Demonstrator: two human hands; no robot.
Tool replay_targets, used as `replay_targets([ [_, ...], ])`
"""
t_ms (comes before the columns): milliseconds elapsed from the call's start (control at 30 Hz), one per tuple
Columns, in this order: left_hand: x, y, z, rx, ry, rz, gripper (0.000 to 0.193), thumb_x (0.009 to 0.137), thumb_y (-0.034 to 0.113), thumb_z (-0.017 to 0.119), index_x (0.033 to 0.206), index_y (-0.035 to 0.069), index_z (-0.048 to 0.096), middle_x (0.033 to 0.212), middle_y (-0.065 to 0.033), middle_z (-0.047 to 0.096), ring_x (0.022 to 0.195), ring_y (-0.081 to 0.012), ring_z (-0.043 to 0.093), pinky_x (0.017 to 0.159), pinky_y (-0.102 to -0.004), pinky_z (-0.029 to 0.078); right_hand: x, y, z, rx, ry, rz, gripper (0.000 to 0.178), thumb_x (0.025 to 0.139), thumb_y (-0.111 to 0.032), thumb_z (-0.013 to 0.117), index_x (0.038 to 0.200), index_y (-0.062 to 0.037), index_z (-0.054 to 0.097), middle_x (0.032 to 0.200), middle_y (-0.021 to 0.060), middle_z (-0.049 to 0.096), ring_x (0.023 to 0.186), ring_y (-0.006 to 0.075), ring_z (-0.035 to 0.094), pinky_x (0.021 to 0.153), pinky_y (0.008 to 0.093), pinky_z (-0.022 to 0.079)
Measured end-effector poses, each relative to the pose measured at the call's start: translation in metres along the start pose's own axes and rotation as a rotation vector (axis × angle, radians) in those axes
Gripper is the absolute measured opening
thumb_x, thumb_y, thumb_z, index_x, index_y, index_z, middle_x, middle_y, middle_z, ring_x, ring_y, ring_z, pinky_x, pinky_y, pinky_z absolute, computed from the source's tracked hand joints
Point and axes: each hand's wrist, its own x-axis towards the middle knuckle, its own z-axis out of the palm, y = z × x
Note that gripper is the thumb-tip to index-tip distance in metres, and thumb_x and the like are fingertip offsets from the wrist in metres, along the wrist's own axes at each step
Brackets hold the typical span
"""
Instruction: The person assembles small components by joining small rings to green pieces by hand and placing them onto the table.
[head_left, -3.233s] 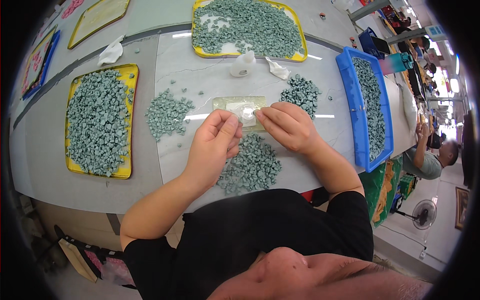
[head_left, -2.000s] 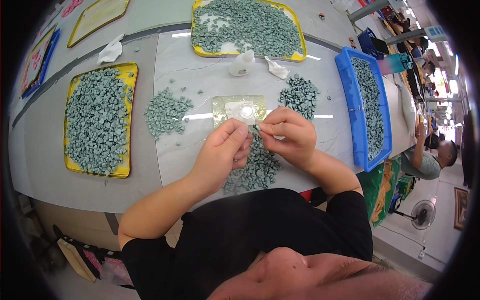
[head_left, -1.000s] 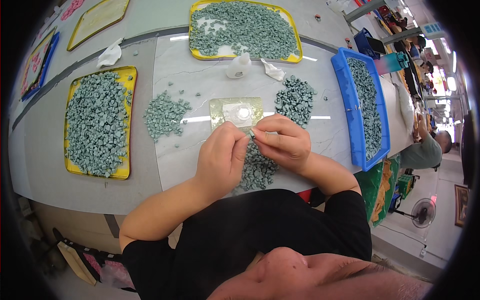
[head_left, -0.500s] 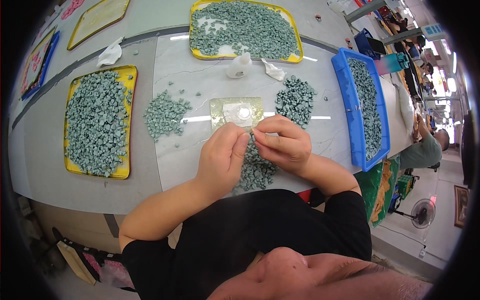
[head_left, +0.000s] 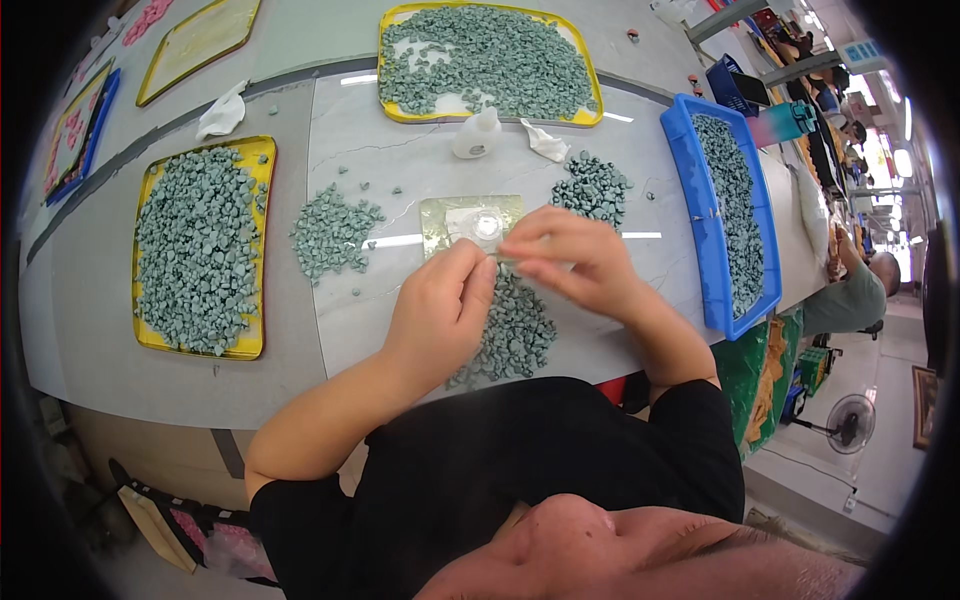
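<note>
Small grey-green pieces, a whole heap (head_left: 510,330) of them, lie on the pale worktop (head_left: 400,160) right under the two hands. The left hand (head_left: 440,310) sits at the heap's left edge, fingers curled in and tips drawn together toward the thumb, pinching at something too small to make out. The right hand (head_left: 575,260) hovers just above the heap's top, its fingers also bunched to a pinch, tips pointing left so they nearly meet the left hand's; it shows some blur. Whether either pinch actually has a piece in it cannot be told.

Just beyond the fingertips lies a glossy yellowish square pad (head_left: 465,220) with a small clear round dish (head_left: 487,225) on it. To the left of the pad, a second loose pile of grey-green pieces (head_left: 330,230); to its right, near the right hand, a third, smaller pile (head_left: 592,185).

Further out: a yellow tray (head_left: 255,250) full of the same pieces on the left, another yellow tray (head_left: 390,40) at the far edge, and a long blue tray (head_left: 680,180) on the right, also loaded. A small white bottle (head_left: 475,135) and a crumpled white scrap (head_left: 545,143) sit between the far tray and the pad. Another person (head_left: 850,295) sits at the far right.
</note>
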Motion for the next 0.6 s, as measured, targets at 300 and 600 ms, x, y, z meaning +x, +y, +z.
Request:
replay_targets([
  [300, 0.0, 0.009, 0.004, -0.13, -0.219, -0.241, 0.014, 0.09, 0.014, 0.051, 0.085, 0.002, 0.049, 0.065, 0.0004, 0.047, 0.057, -0.0056, 0.038, 0.05, -0.0221, 0.033, -0.009, 0.007, -0.041, -0.551, -0.171, 0.234, 0.02, 0.073, 0.002, 0.058, 0.093, -0.0003, 0.065, 0.094, 0.0107, 0.063, 0.089, 0.0273, 0.058, 0.078, 0.0334, 0.047],
  [600, 0.008, 0.034, -0.012, -0.897, -0.022, -0.469, 0.018, 0.087, -0.002, 0.039, 0.104, 0.002, 0.043, 0.089, -0.0062, 0.048, 0.063, -0.0089, 0.04, 0.052, -0.0219, 0.035, -0.008, -0.036, -0.048, -0.646, -0.318, 0.284, 0.017, 0.075, -0.004, 0.056, 0.09, 0.0, 0.061, 0.092, 0.0107, 0.059, 0.09, 0.0279, 0.055, 0.079, 0.0349, 0.045],
])
